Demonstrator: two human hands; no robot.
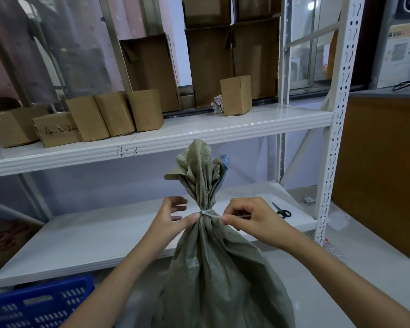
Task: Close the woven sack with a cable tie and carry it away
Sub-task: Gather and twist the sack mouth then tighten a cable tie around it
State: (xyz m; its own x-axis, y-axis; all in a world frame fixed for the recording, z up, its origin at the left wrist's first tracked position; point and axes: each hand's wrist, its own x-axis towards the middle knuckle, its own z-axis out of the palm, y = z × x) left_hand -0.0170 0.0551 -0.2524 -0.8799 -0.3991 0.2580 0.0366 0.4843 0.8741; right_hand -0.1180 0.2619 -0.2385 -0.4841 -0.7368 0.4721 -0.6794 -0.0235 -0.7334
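A grey-green woven sack (213,275) stands upright in front of me, its mouth gathered into a ruffled neck. A white cable tie (207,213) circles the neck tightly, its tail sticking out to the right. My right hand (249,218) pinches that tail between thumb and forefinger. My left hand (173,215) is at the left of the neck, thumb tip pressed against the tie's head, the other fingers spread apart.
A white metal rack stands behind the sack; its upper shelf (199,131) carries several cardboard boxes. Black scissors (281,210) lie on the lower shelf at right. A blue plastic crate (38,304) sits at lower left. A brown board (384,171) leans at right.
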